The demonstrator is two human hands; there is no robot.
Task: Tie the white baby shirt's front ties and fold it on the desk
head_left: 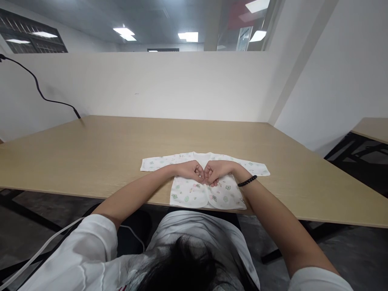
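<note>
White baby shirt, on wooden desk, left grip, right grip, curled together mid-shirt, forearms angled inward, clamp unclear

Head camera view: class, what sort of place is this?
Probably an office or shared workroom, judging by the long laminate desk, the white partition behind it and the ceiling panel lights.

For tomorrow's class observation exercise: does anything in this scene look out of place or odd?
One thing: a black cable hangs loose down the wall and ends at the far edge of the wooden table, well away from the printed baby garment under the curled left hand and right hand. The garment shows no visible damage.
</note>
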